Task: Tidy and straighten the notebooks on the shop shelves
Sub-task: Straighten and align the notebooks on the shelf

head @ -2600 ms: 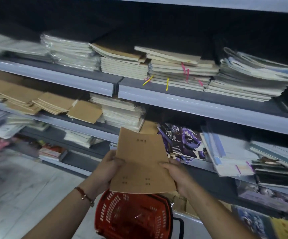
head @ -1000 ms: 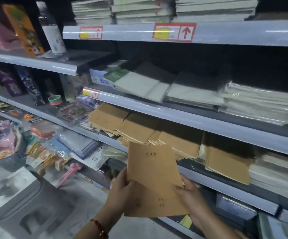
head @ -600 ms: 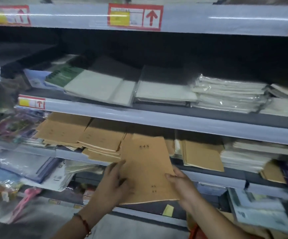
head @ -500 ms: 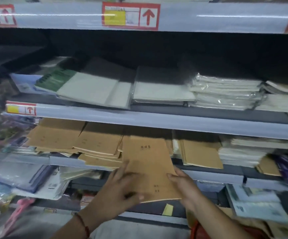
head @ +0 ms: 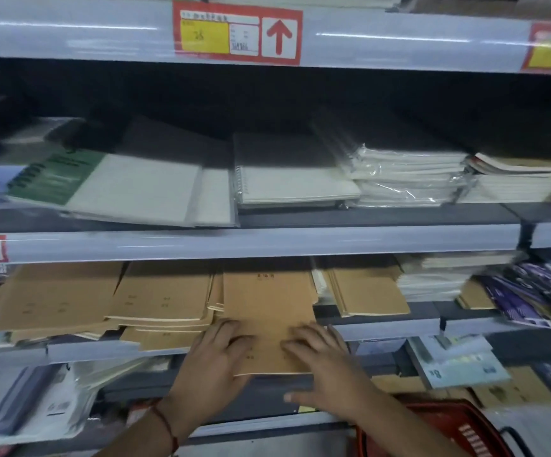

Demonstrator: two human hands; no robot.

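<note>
Shelving: grey shop shelves (head: 267,244) run across the view in tiers, with a red-and-yellow price tag (head: 237,33) on the top rail.
Upper tier: a green spiral pad (head: 55,178) at the left, then a white spiral notebook (head: 295,183), then plastic-wrapped stacks (head: 406,179) to the right.
Kraft stacks: loose brown notebook piles (head: 158,300) lie askew on the middle tier, left of the hands.
Left hand (head: 213,364): fingers spread and straight, pressing flat on the lower left part of the brown notebook (head: 267,305); a red cord bracelet (head: 167,427) sits at the wrist.
Brown notebook: lies flat on the middle tier, its near edge overhanging the shelf lip, under both hands' fingers.
Right hand (head: 325,367): fingers extended, resting on the notebook's lower right part, thumb off below its near edge.
Right neighbours: another kraft pile (head: 369,291) just beside, then purple-covered books (head: 531,291).
Bottom right: a red basket (head: 448,430).
</note>
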